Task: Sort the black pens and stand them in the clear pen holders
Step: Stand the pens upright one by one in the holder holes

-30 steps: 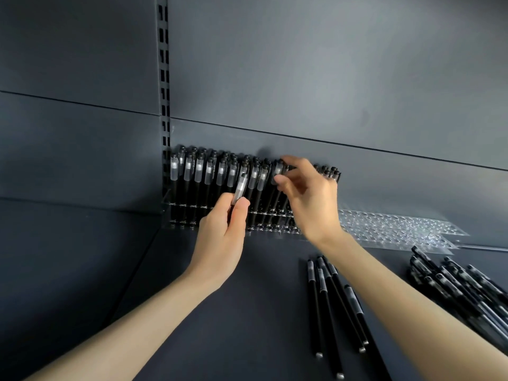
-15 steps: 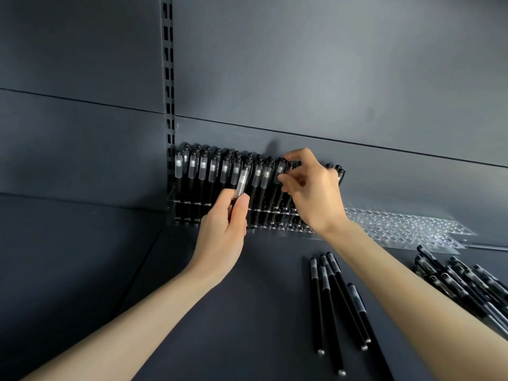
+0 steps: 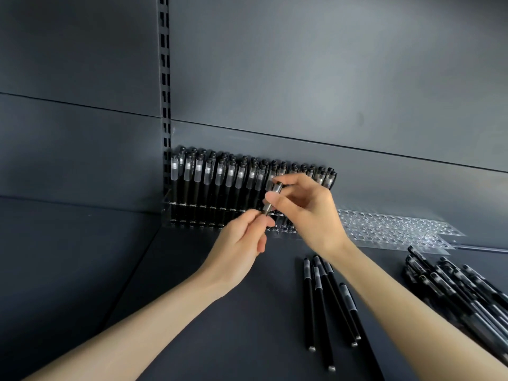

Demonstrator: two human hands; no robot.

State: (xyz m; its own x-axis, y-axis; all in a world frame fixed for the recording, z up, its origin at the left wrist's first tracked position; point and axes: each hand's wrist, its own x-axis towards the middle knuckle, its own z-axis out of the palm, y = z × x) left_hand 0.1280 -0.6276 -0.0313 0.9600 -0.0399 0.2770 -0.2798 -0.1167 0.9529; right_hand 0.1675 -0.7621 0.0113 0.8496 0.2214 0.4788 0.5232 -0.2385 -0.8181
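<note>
Matte dark grey shelf deck (image 3: pixel 192 339) at 6 o'clock. Grey back panels (image 3: pixel 330 78) toward 12. Slotted upright (image 3: pixel 164 105) at 11 o'clock, vertical.

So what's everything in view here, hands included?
shelf: one, dark grey, under everything
filled holder: one, clear, back left
standing pens: dozens, black with frosted caps, upright in the filled holder
empty holders: count unclear, clear, flat to its right
held pen: one, black, in front of the row
loose pens: about five, black, lying mid-shelf
pen pile: one, black, far right
slotted upright: one, dark grey, back wall
left hand: pinches the held pen's lower end
right hand: pinches its upper end
</note>
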